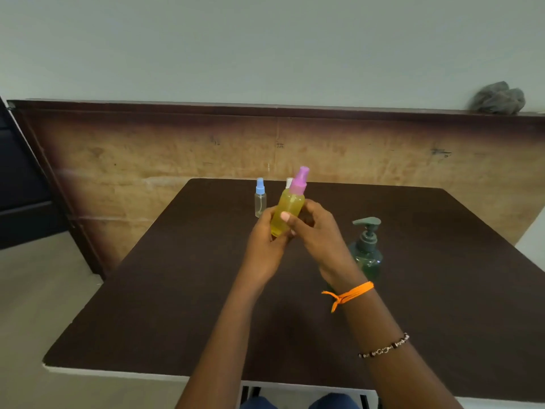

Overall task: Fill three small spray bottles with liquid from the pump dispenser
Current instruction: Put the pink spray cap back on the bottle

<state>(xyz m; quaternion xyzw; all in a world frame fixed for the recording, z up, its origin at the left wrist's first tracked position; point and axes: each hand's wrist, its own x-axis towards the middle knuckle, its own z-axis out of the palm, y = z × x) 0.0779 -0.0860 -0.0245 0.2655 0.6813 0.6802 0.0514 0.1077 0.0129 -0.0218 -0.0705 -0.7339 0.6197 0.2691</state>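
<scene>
A spray bottle with a pink cap (290, 205) holds yellow liquid and tilts to the right above the dark table (177, 290). My left hand (267, 240) grips its lower body, and my right hand (315, 231) wraps the bottle from the right, thumb across its front. A clear spray bottle with a blue cap (260, 197) stands upright on the table behind my left hand. A third bottle's white cap (289, 182) peeks out behind the pink one; its body is hidden. The green pump dispenser (367, 246) stands to the right of my right wrist.
A wooden panel (177, 149) runs behind the table's far edge. A grey crumpled cloth (498, 98) lies on its top ledge at the far right. The floor shows to the left of the table.
</scene>
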